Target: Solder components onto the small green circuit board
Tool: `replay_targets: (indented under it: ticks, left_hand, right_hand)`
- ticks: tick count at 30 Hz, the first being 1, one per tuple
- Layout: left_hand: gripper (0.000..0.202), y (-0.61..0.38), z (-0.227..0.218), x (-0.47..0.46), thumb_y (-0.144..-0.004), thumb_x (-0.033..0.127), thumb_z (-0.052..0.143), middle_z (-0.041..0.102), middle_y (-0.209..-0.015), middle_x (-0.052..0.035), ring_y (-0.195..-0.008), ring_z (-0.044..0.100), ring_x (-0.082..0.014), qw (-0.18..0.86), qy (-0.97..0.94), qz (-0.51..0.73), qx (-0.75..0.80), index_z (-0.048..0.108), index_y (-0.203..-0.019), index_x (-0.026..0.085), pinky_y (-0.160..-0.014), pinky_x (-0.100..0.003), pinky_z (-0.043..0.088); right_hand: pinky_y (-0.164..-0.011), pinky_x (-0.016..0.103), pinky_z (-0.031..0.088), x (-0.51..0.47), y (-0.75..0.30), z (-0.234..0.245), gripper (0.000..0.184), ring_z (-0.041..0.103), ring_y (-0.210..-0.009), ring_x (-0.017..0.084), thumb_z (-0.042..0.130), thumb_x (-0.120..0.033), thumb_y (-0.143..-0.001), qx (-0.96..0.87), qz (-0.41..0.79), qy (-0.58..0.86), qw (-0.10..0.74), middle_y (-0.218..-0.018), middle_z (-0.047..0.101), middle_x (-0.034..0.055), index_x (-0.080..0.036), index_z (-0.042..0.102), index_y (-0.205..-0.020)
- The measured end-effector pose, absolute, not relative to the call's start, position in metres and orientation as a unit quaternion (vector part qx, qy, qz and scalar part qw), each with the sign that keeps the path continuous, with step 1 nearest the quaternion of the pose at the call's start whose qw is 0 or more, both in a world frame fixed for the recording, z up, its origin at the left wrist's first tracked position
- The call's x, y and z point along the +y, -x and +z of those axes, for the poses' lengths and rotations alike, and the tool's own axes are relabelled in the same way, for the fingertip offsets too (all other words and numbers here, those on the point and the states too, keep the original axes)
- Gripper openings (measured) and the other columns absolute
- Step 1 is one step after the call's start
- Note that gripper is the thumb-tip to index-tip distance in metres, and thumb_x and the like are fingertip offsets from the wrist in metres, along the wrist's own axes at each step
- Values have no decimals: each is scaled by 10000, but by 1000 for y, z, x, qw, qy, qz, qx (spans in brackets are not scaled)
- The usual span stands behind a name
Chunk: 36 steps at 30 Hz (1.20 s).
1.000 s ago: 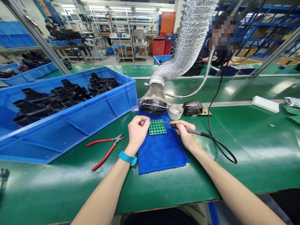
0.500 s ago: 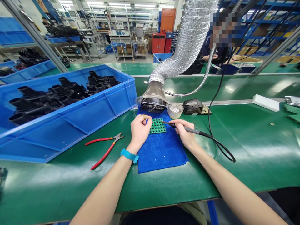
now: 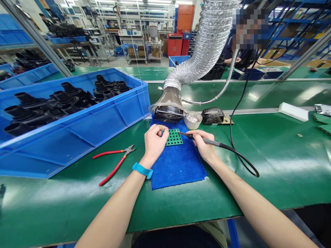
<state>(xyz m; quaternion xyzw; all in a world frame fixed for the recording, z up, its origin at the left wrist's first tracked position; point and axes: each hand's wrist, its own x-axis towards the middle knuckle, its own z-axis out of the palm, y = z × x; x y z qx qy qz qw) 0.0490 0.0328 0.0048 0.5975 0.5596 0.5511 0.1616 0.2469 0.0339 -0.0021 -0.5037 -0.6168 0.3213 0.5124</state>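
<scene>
Gripping soldering iron (image 3: pixel 207 140) right-handed, both hands (image 3: pixel 154 142) (image 3: pixel 206 148) curled.

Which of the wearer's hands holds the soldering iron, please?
The right hand, closed around the soldering iron; the left hand, with the teal wristband, is at the left edge of the board.

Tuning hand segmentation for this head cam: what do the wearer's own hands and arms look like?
Left hand and right hand ungloved. Forearms bare, no sleeves in view. Turquoise band with a small blocky piece on left wrist; right wrist bare.
</scene>
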Motion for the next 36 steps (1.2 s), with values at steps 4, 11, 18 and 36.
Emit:
replay_targets:
  ticks: [4, 11, 18, 36]
  left_hand:
    - [145, -47, 7, 32, -838, 216, 630, 436, -615, 40, -598, 445, -120, 162, -593, 553, 562, 704, -717, 189, -616, -264, 340]
    - [144, -46, 7, 33, -836, 200, 635, 430, -610, 50, -588, 434, -107, 149, -593, 558, 560, 694, -705, 183, -609, -255, 336]
    - [143, -45, 6, 33, -837, 202, 639, 440, -612, 48, -594, 442, -110, 149, -593, 560, 560, 697, -706, 186, -615, -254, 350]
    - [146, -43, 11, 30, -834, 258, 640, 475, -622, 44, -602, 463, -110, 160, -585, 560, 564, 720, -737, 184, -621, -251, 361]
  right_hand:
    - [-567, 269, 477, 34, -247, -1, 310, 642, -649, 186, 510, -296, -788, -616, 322, 503, 513, -577, 639, 17, -172, 794, -791]
    - [-561, 260, 488, 35, -248, -1, 301, 664, -673, 188, 508, -272, -785, -621, 320, 491, 520, -607, 670, 24, -173, 792, -776]
    - [-554, 260, 489, 35, -249, -2, 296, 672, -674, 188, 511, -260, -778, -618, 319, 489, 526, -613, 680, 24, -175, 795, -767]
    - [-796, 338, 574, 54, -268, -4, 322, 725, -850, 210, 487, -286, -925, -579, 71, 491, 646, -989, 781, 84, -166, 761, -1046]
